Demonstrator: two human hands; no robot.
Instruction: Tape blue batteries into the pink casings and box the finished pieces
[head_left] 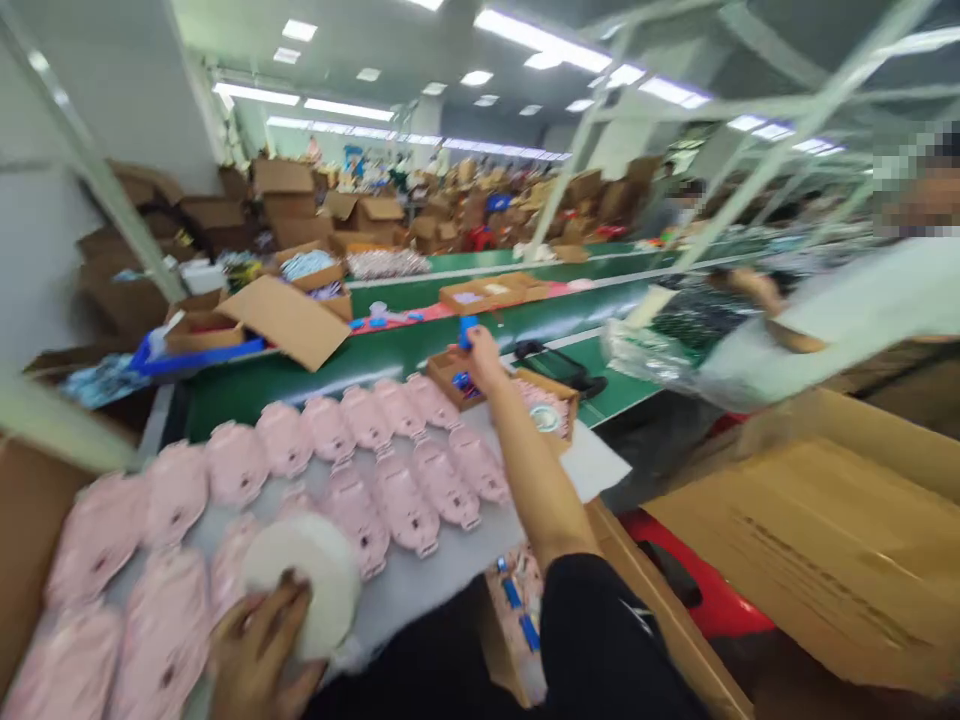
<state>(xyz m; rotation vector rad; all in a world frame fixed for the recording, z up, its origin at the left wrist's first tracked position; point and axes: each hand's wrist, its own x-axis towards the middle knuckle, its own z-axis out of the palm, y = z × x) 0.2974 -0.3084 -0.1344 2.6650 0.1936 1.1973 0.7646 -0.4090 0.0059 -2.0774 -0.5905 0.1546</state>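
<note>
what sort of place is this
Probably a factory assembly floor: long green belts run across it, pink shells of matching shape lie in rows, and cardboard boxes are piled up behind.

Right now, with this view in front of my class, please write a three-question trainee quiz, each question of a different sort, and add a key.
1. What does the left hand touch?

2. True or false: all the pink parts lie in one single row.

3. The small item in the right hand is:
A. red
B. blue
C. yellow

Key:
1. A round white disc.
2. False; they lie in more than one row.
3. B.
</note>
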